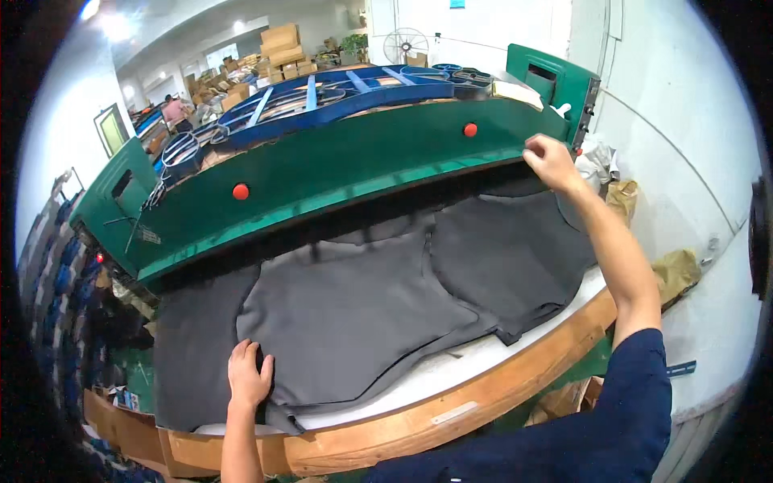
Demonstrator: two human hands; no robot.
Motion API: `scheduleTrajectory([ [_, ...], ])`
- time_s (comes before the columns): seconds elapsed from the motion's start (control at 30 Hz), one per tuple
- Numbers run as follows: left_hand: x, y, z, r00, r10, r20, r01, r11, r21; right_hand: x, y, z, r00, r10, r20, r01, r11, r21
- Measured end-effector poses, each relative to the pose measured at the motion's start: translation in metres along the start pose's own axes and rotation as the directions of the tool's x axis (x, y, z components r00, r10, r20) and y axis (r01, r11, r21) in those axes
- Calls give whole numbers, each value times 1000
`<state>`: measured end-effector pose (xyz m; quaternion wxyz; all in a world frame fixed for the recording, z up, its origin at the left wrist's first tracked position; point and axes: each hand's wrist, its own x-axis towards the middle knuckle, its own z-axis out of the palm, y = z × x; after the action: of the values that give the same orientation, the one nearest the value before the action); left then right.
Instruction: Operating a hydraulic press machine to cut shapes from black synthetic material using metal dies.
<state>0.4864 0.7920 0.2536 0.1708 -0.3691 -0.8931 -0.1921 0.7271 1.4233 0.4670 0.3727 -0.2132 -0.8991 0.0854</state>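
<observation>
A sheet of dark grey fabric lies flat on the white bed of a big green press, its long axis running left to right across the view, from the low left corner up toward the right end of the machine. It is made of several overlapping panels with curved edges; the far edge tucks under the green head of the press, and the near edge stops short of the wooden rim of the bed, leaving a white strip bare.

The left hand rests palm down on the near left part of the fabric, fingers spread and flat, pressing the cloth rather than pinching it. The right hand reaches far forward with the arm stretched out, up at the right end of the green head, where the fabric's far right corner meets the machine. Its fingers are curled at that edge; whether they pinch the cloth or only touch the green front cannot be told.

Two red buttons sit on the green front. A blue frame lies on top of the press. Crumpled brown paper lies beside the bed on the right.
</observation>
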Motion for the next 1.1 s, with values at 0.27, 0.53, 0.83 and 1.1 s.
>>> scheduleTrajectory([
  [0.27, 44, 141, 10, 999, -30, 44, 30, 1000, -6, 145, 54, 79, 923, -348, -162, 314, 927, -205],
  [0.53, 89, 318, 85, 984, 135, 115, -109, 972, -208, 220, 38, 86, 919, -372, 127, 392, 891, -230],
  [0.83, 62, 317, 110, 990, 133, 40, -120, 966, -230, 155, 79, -15, 872, -481, 94, 483, 809, -336],
  [1.1, 60, 322, 109, 990, 140, 32, -131, 972, -196, -32, 208, -104, 835, -489, 251, 545, 797, -259],
])
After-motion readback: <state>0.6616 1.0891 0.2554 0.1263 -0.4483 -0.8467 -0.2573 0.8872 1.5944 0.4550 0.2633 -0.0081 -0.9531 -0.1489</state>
